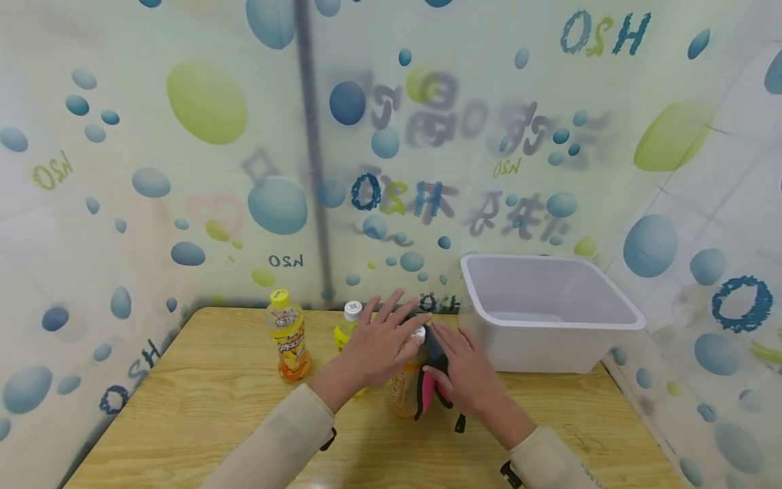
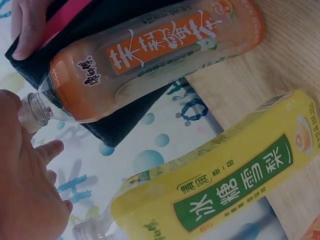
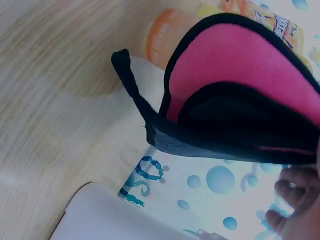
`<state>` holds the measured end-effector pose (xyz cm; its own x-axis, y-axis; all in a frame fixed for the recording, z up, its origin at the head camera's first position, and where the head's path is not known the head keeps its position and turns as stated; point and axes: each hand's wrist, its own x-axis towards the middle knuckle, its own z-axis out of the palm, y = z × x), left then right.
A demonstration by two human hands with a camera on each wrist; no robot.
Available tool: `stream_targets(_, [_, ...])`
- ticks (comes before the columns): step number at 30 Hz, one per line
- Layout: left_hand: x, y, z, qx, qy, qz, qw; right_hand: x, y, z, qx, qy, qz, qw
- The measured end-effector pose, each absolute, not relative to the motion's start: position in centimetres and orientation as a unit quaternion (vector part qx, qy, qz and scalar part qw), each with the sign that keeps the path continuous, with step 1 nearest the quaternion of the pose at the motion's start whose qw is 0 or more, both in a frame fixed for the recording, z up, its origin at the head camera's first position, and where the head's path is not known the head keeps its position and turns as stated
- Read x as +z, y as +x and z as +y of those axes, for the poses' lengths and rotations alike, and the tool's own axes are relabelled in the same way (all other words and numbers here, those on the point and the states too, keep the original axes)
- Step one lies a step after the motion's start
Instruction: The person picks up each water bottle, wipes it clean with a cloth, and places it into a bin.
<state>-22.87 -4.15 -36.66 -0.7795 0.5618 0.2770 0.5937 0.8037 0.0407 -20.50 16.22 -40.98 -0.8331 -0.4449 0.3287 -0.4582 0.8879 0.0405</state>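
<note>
The orange bottle is steadied by the spread left hand; the black-and-pink sleeve, gripped by the right hand, is only pressed alongside, not yet fitted.

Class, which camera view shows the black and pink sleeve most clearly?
The right wrist view: the black and pink sleeve fills the frame, pink lining and black edge plain. The head view shows it small, against the orange bottle under the right hand. The left wrist view shows only black cloth behind that bottle.
</note>
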Motion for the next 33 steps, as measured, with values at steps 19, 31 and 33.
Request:
stream_targets(19, [-36.8,-22.8,-4.3,-0.101,-0.321,-0.935,0.112,-46.8,-20.9,15.5,-0.044,0.208,-0.975,0.067])
stream_targets(31, [-36.8,-22.8,-4.1,-0.102,-0.323,-0.934,0.115,-50.1,-20.8,15.6,-0.099,0.229,-0.966,0.067])
stream_targets(33, [-36.8,-22.8,-4.1,-0.105,-0.324,-0.933,0.116,-50.1,-20.9,15.7,-0.096,0.229,-0.966,0.065])
